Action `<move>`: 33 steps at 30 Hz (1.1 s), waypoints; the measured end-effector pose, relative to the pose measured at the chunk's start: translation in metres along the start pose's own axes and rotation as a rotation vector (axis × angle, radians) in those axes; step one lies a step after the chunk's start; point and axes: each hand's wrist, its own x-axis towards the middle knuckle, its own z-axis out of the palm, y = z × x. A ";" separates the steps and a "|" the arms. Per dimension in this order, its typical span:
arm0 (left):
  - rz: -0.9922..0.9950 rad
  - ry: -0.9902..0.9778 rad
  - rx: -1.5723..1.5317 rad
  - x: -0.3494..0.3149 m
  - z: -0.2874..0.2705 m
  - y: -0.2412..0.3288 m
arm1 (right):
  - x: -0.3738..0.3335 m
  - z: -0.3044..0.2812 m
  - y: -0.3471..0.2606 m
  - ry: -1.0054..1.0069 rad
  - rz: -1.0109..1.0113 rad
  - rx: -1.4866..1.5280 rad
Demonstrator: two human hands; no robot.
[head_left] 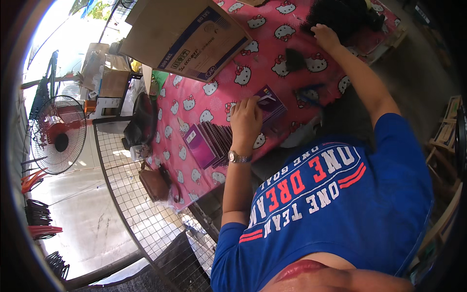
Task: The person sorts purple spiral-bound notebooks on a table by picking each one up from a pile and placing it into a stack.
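Observation:
My left hand (246,119), with a metal wristwatch, is closed at the left edge of a flat purple packet (275,108) lying on the table. Beside that wrist, a row of dark, thin purple packets (217,141) leans together, one purple face turned outward at its left end. At the far right of the table, my right hand (325,36) reaches to a heap of black, fuzzy-looking material (343,22). Its fingertips are pinched at the heap's near left edge. A small black piece (295,60) of similar look lies apart, between the two hands.
A pink patterned cover (206,102) lies over the table. On its far side stands a large cardboard box (189,41). A blue item (310,92) sits near the front edge. Left are a brown bag (154,182), a wire grid (141,194) and a standing fan (61,141).

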 end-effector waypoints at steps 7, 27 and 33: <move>0.034 0.190 0.107 0.003 0.020 0.005 | -0.002 -0.070 -0.047 0.094 -0.080 0.566; 0.053 0.199 0.086 0.004 0.021 0.002 | -0.089 -0.103 -0.175 -0.009 -0.556 0.895; 0.069 0.197 0.080 0.008 0.023 0.005 | -0.093 -0.094 -0.176 -0.036 -0.605 0.994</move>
